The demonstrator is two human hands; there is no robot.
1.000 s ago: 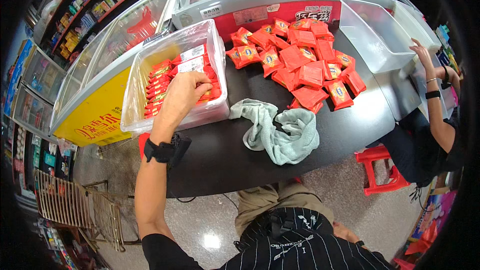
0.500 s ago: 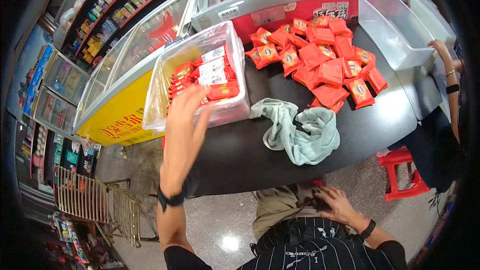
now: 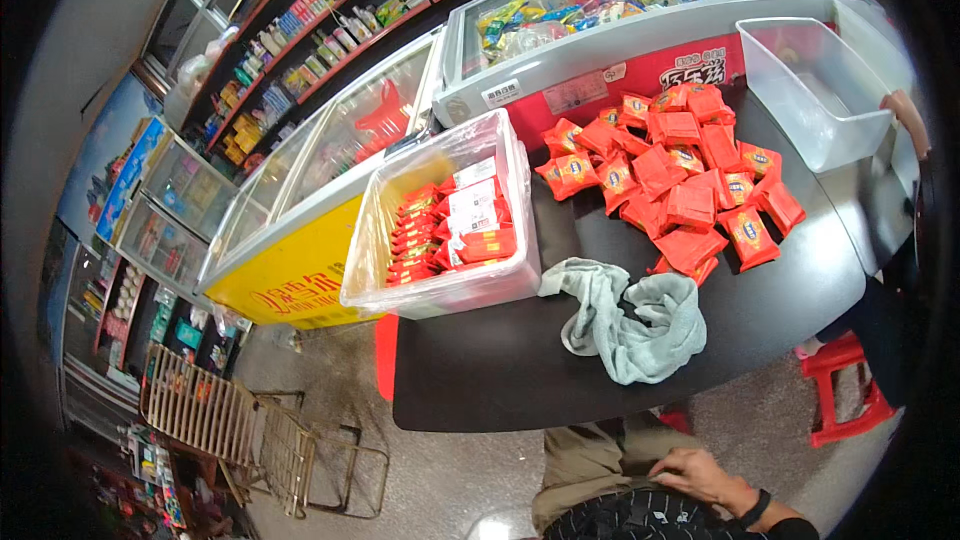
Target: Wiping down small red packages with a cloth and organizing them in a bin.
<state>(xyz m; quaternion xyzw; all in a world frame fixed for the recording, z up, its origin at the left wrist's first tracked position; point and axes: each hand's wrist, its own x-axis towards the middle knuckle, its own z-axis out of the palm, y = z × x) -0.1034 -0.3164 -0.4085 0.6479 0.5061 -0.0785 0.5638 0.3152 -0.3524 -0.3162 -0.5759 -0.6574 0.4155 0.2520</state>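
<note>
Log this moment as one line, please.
left hand: out of view | right hand: at lap, empty | clear bin: red packets inside | loose red packets, grey cloth: on table

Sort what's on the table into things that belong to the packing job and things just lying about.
Part of the job:
- red packets heaped on the table
- clear bin part-filled with packets in rows
- empty bin at the far right

Lying about:
- grey-green cloth
- red stool
- wire rack on the floor
</note>
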